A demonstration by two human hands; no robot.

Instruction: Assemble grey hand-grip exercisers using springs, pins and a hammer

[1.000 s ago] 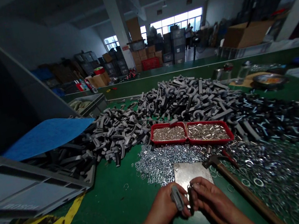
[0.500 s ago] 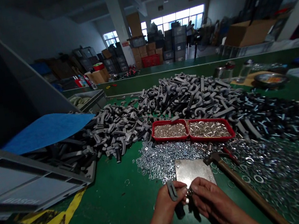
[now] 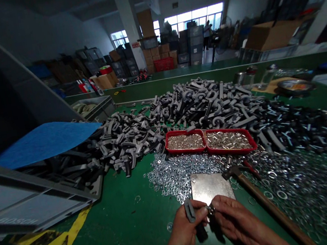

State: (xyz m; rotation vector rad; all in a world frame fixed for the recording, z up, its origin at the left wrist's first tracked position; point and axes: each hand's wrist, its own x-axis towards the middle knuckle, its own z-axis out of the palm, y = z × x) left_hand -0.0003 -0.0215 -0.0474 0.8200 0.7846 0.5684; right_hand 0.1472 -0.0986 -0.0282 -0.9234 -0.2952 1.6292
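View: head camera, looking down over a green counter (image 3: 127, 227). Every place below is told from the steel plate (image 3: 211, 185), which lies flat on the counter.
Left: the left hand (image 3: 183, 231) is at the near edge of the steel plate. Its grip is closed around a grey handle (image 3: 190, 210) that stands on end, slightly tilted.
Right: the right hand (image 3: 235, 221) is also at the near edge, fingertips meeting those of the left. Its grip is pinched on a small shiny piece (image 3: 210, 209) pressed against the grey handle (too small to tell what it is).
Hammer: the hammer (image 3: 268, 207) has its head touching the plate's far right corner, and its wooden shaft runs back past the right hand.
Washers: a loose spread of washers (image 3: 174, 174) lies just beyond and to the left of the plate.
Trays: two red trays (image 3: 227, 140) of small metal parts sit side by side beyond the washers.
Heap: a pile of grey handles (image 3: 197, 102) rises behind the trays, well beyond the plate.
Crate: a grey crate (image 3: 24, 202) lies tipped far to the plate's left, with a blue sheet (image 3: 45, 141) over it.
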